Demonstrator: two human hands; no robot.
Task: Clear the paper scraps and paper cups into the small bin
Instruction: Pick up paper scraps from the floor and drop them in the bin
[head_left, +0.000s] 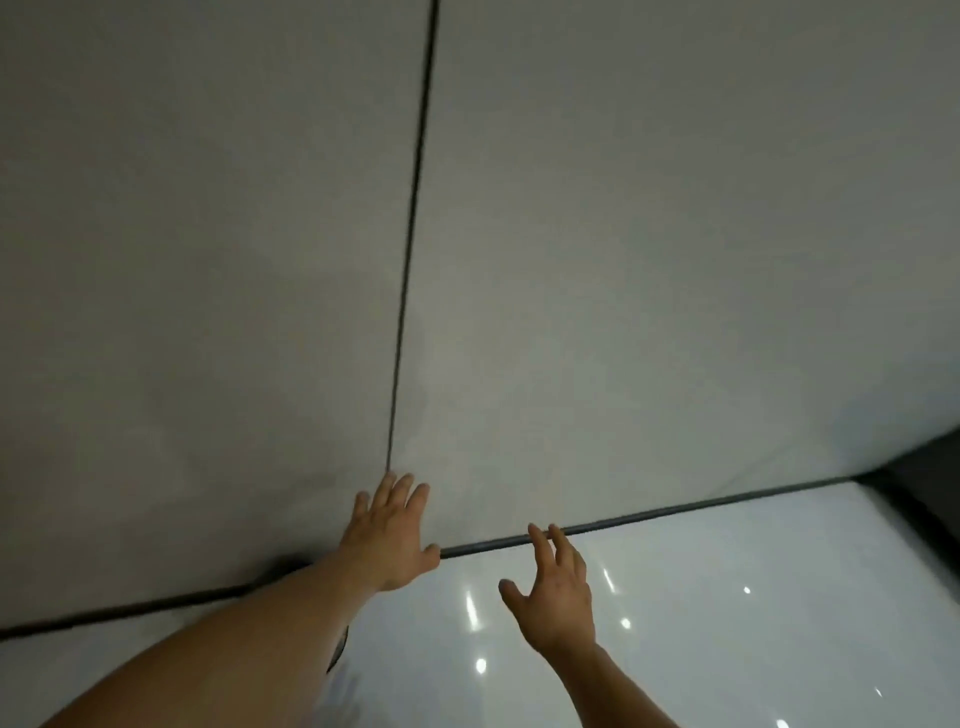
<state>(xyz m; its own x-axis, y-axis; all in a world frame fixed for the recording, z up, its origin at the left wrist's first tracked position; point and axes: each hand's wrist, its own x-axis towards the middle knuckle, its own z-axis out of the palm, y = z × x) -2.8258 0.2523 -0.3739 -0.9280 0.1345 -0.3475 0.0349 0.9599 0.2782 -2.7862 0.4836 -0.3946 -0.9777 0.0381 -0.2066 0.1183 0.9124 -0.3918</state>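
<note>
Grey wall (623, 260) behind left hand (389, 530) and right hand (558, 597), fingers (540, 545) spread.

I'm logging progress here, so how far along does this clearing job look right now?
Done: cannot tell; no scraps, cups or bin are in view. In hand: nothing; the left hand and right hand are both open and empty, stretched out over the glossy white surface toward the grey wall. Left: unknown from this view.
</note>
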